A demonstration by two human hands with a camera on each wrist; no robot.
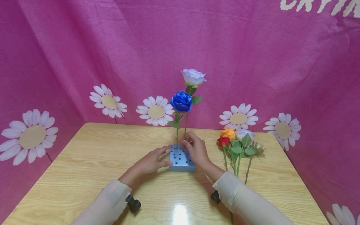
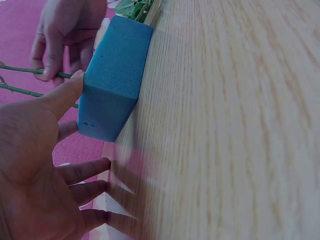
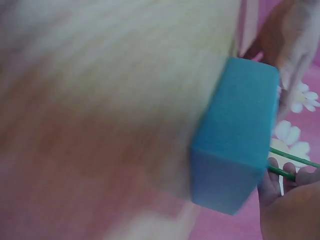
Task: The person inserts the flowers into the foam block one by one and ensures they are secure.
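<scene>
A light blue foam block (image 1: 181, 168) with holes in its top sits on the table. A blue rose (image 1: 181, 101) stands upright in it near the back edge. Just behind rises a pale lilac-white rose (image 1: 193, 77), its stem reaching the block's top. My right hand (image 1: 198, 151) pinches that stem low down, close to the block; the stem's foot is partly hidden. With thumb and index finger, my left hand (image 1: 150, 161) touches the block's left side. Its other fingers (image 2: 87, 192) spread out straight below the block in the left wrist view.
Several loose roses lie on the table to the right: an orange one (image 1: 227, 133), a red one (image 1: 223, 142), a pale one (image 1: 244, 133) and a cream one partly covered by leaves. A magenta cloth (image 1: 135, 56) with printed daisies hangs around the wooden table (image 1: 92, 156).
</scene>
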